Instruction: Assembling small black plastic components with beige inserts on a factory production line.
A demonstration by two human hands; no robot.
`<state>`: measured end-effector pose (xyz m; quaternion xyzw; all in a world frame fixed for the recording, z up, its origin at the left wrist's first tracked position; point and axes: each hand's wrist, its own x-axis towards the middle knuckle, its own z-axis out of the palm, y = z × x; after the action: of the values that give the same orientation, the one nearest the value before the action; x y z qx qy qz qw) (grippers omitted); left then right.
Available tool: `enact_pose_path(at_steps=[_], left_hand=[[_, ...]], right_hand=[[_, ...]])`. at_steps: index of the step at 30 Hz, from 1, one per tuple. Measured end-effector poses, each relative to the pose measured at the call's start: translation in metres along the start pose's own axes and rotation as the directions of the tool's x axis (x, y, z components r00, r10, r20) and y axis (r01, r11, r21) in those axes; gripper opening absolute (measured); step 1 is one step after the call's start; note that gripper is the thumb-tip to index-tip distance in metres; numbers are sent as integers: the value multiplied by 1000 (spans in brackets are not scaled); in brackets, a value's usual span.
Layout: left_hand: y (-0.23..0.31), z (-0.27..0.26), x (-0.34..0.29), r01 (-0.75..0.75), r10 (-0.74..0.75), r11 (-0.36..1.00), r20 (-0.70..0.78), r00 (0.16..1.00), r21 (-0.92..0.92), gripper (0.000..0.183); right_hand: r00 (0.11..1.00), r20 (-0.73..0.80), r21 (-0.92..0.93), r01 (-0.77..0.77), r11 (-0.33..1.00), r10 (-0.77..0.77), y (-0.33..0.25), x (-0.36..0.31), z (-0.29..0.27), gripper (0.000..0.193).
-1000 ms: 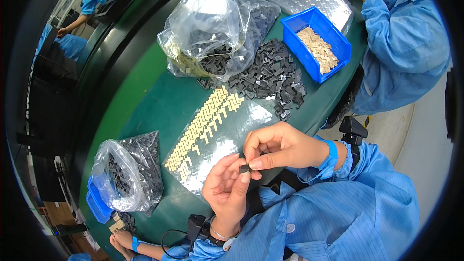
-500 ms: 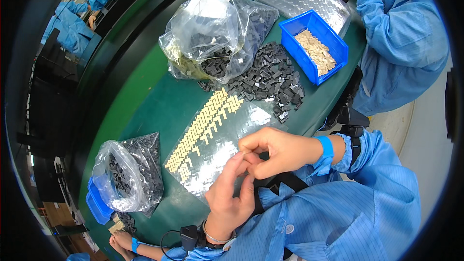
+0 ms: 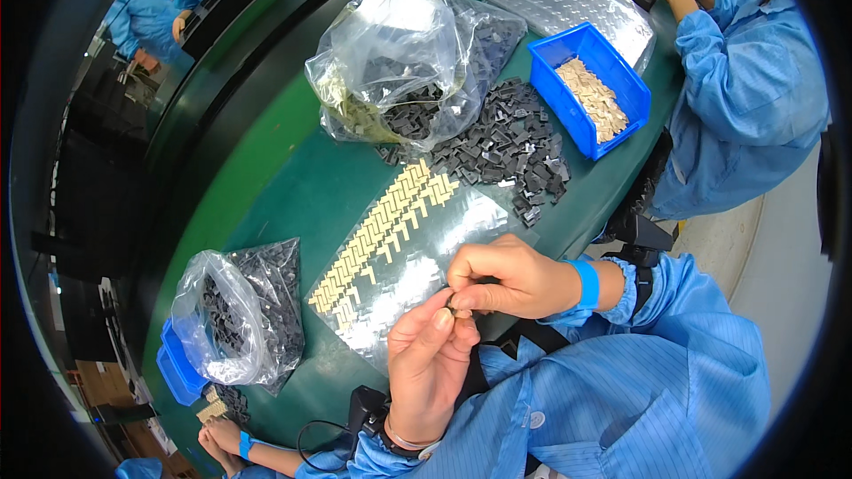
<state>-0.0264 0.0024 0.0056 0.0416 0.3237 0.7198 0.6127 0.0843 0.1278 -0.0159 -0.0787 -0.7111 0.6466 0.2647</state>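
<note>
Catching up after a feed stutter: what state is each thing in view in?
Left hand: grip closed on small dark part, mostly hidden
Right hand: grip closed on same part
Clear sheet: flat, partly covered with cream pieces
Large bag: open, dark parts inside
Dark heap: loose, spread out
Right blue bin: open, holding tan pieces
Small bag: open, dark parts inside
Left blue bin: partly behind small bag

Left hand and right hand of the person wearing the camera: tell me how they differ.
The left hand points upward in the picture, while the right hand points leftward. The left hand has a thin bracelet at its wrist; the right hand has a broad blue band at its own. Both are bare and pinch together at a small dark piece, mostly hidden from view.
</note>
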Motion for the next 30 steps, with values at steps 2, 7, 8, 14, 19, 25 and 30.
enact_pose_path(at_steps=[2,7,8,14,19,25,30], left_hand=[[-3,-3,-1,63,-56,991,57,997,-119,23],[-4,-6,-3,107,-103,984,34,994,-145,25],[-3,-6,-3,116,-113,981,33,993,-155,25],[-7,-13,-2,-179,171,973,68,983,148,22],[-11,-12,0,-301,313,894,18,950,330,20],[-8,-13,-3,-314,345,840,12,938,443,19],[25,-19,-14,-552,614,461,200,764,695,18]], right_hand=[[970,-31,-144,234,962,-240,15,5,0,23],[799,44,-387,568,727,-600,26,14,-6,25],[793,86,-421,578,699,-604,24,16,-8,25],[952,43,-170,306,937,-303,7,7,-8,24],[995,66,-58,73,996,-69,2,9,-3,24],[996,91,-60,-9,998,15,1,5,9,28],[988,68,-57,145,988,-141,-7,15,3,22]])
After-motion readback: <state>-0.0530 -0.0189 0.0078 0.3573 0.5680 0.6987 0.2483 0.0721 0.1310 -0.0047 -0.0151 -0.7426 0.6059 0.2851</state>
